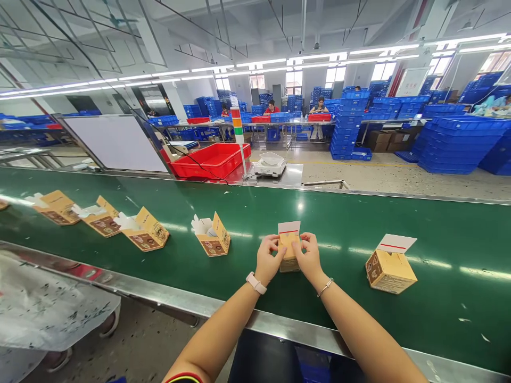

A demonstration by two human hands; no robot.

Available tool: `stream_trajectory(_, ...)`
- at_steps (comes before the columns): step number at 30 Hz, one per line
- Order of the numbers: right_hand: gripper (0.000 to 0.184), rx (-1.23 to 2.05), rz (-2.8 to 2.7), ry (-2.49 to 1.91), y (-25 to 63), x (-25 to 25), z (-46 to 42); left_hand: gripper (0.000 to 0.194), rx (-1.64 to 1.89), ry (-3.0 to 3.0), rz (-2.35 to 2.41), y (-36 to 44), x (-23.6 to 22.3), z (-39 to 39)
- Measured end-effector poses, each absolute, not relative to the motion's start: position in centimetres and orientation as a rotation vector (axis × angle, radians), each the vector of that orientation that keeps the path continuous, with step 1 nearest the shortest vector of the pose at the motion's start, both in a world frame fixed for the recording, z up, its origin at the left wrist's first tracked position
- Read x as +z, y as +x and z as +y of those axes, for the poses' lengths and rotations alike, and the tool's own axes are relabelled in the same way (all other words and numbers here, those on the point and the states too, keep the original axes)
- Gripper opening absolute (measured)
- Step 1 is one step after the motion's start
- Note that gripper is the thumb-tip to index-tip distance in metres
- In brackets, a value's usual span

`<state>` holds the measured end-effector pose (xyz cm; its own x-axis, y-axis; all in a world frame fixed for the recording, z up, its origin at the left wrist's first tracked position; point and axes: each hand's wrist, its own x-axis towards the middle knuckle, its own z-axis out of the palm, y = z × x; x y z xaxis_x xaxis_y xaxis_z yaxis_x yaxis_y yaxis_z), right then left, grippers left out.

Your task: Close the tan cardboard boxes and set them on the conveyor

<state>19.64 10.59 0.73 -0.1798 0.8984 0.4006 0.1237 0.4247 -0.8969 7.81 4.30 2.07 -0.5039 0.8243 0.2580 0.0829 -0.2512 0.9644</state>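
Both of my hands are wrapped round a small yellow-and-brown carton (pixel 289 264) on the green conveyor belt (pixel 331 298). My left hand (pixel 268 258) grips its left side and my right hand (pixel 310 256) its right side, with both thumbs on the yellow top. A white flap with a red line (pixel 289 229) stands up at the carton's far edge. To the right sits another carton (pixel 392 271), its top folded over and its white flap raised. Left of my hands stands a carton (pixel 213 236) with its top open and something pale inside.
Several more open cartons (pixel 146 230) stand further left on the belt. Beyond it are a red bin (pixel 213 161), a signal light (pixel 237 126) and a white scale (pixel 270 165). A metal rail (pixel 207 307) edges the near side, with a person's pale garment (pixel 51 303) at lower left.
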Motion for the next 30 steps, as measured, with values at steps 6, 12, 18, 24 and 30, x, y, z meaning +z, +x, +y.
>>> stream_trajectory(6,0.032,0.991,-1.391,-1.115,20.2,-1.2,11.1,0.044,1.394,0.705,1.202,8.4,3.7,6.1)
stream_trajectory(12,0.033,1.124,-1.309,-1.222,20.9,-1.9,11.8,0.034,1.35,0.664,1.171,10.6,3.6,7.5)
stream_trajectory(18,0.04,1.128,-1.253,-1.254,22.5,-0.5,11.0,0.021,1.43,0.759,1.279,12.1,3.7,7.2)
stream_trajectory(24,0.049,0.383,-1.762,-1.071,24.7,0.5,8.0,0.039,1.861,0.921,1.485,8.9,3.6,1.9)
stream_trajectory(30,0.022,0.107,-1.888,-1.109,27.8,0.7,10.2,0.092,2.409,0.95,2.123,-1.2,2.3,-1.3)
